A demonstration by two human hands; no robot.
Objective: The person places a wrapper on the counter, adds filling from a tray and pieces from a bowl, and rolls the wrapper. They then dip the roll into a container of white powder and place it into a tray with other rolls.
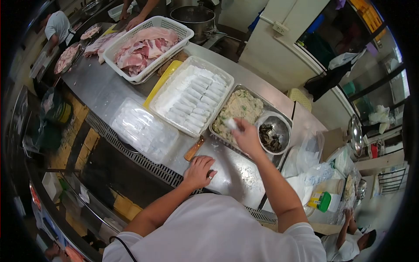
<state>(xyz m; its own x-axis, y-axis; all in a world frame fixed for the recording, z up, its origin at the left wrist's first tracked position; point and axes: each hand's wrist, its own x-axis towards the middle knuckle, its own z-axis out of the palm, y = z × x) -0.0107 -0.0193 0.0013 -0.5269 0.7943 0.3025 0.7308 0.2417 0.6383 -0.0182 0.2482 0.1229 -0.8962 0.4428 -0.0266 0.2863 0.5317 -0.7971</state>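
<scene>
My right hand (247, 136) is closed on a small white piece (232, 124), blurred, over a metal tray of pale minced filling with green bits (240, 105). Inside that tray's right end stands a steel bowl (286, 131) with dark pieces in it. My left hand (199, 172) lies on the steel counter, fingers stretched out, holding nothing. Just beyond its fingertips is a wooden handle (194, 148); the tool's other end is hidden by the tub. A white tub (152, 105) holds rows of white-floured rolls (194, 102) and loose flour.
A clear-lidded container (144, 131) sits left on the counter. Behind it, a white basket (187, 32) holds raw meat, near a large pot (192, 19). Plastic bags and a green-lidded tub (322, 201) stand right. Other people work at the far left and lower right.
</scene>
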